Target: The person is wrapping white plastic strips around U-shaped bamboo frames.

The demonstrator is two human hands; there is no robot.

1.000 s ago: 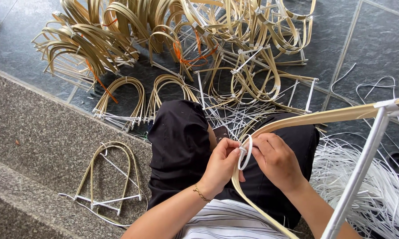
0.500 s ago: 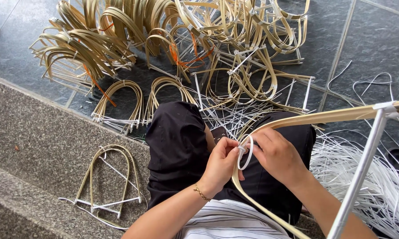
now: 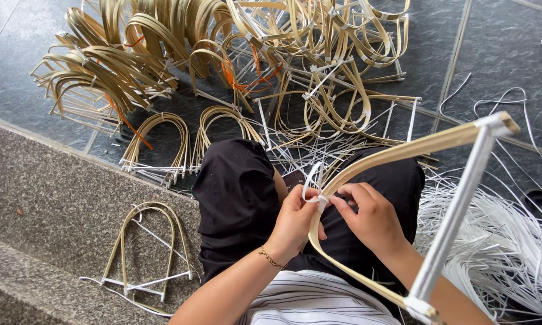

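A: Where's the white strip (image 3: 312,180)?

B: At the bend of the bent bamboo frame (image 3: 367,171), over the person's lap. Left hand (image 3: 295,219) is pinched on the strip at the wrap point; right hand (image 3: 373,219) is closed on the same spot from the other side, fingertips meeting the left's. A loose loop of the strip sticks up above the fingers.

A: Frame layout?

B: Bamboo strip curves from the lap up to the right and down toward the bottom edge. A white crossbar (image 3: 457,210) joins its two ends, with white binding at both corners.

A: Around it?

B: Black trousers (image 3: 238,198) under the hands, striped shirt (image 3: 307,301) at the bottom. One finished arch frame (image 3: 147,253) lies on the grey stone step (image 3: 48,198) to the left. A big pile of finished frames (image 3: 223,54) sits on the dark tiled floor (image 3: 493,48) along the top, some tied with orange cord (image 3: 247,81). Loose white strips (image 3: 499,241) are heaped on the floor at right.
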